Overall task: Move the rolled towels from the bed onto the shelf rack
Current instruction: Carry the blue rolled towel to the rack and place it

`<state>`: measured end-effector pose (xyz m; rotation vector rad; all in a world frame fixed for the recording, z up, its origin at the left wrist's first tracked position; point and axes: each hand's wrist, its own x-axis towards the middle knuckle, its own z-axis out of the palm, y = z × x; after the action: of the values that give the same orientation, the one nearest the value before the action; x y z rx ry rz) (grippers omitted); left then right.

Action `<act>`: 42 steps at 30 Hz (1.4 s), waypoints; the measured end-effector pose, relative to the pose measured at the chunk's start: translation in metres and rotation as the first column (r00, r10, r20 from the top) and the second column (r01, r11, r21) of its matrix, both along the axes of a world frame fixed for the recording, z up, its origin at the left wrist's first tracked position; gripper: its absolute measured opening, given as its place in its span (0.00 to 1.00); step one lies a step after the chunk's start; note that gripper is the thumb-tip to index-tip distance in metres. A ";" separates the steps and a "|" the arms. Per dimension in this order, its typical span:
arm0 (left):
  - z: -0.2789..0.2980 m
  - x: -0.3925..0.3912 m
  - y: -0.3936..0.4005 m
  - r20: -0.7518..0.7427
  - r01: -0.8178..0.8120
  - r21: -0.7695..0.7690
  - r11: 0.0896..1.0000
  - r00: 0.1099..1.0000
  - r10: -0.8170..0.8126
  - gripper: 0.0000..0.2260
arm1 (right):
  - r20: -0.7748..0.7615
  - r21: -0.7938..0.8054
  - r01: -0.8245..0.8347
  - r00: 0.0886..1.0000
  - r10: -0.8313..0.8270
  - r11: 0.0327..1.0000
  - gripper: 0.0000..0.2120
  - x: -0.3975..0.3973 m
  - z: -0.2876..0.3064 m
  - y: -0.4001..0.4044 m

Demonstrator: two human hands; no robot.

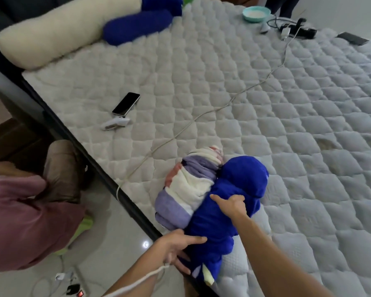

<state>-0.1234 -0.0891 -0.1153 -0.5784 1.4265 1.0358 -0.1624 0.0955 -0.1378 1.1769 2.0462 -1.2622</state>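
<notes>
Near edge of the bed (pixel 266 108): left hand (pixel 176 246) cups the near underside of the blue rolled towel (pixel 229 202), fingers curled around its fleece. Right hand (pixel 231 203) presses on top of the same roll, fingers spread, gripping the fabric. Roll is plush, deep blue, thick cylinder, loose at the near end with a pale tag sticking out. Touching it on the left: one striped rolled towel (pixel 186 185), soft terry, bands of lilac, white and pink. Both rolls lie on the quilted, diamond-stitched grey-white mattress, at its near edge.

Count near: 2 rolls, 2 hands. Thin white cable (pixel 212 110) runs diagonally across the mattress. Mid-bed: 1 black phone (pixel 126 103), glossy, flat; 1 small white device (pixel 115 123) just beside it.

Far: 1 cream bolster (pixel 58 33), 1 more blue roll (pixel 137 25) against it, 1 pale teal bowl (pixel 256 13).
</notes>
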 end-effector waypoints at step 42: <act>0.202 0.376 -0.316 -0.545 -0.548 0.052 0.835 0.685 0.484 0.23 | -0.646 -0.636 -0.712 0.702 0.299 0.299 0.26 0.241 0.199 -0.396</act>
<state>0.2522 -0.4055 0.0867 -0.8532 1.8826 1.6793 0.0790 -0.3010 0.0615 -0.3012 1.3723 -1.8854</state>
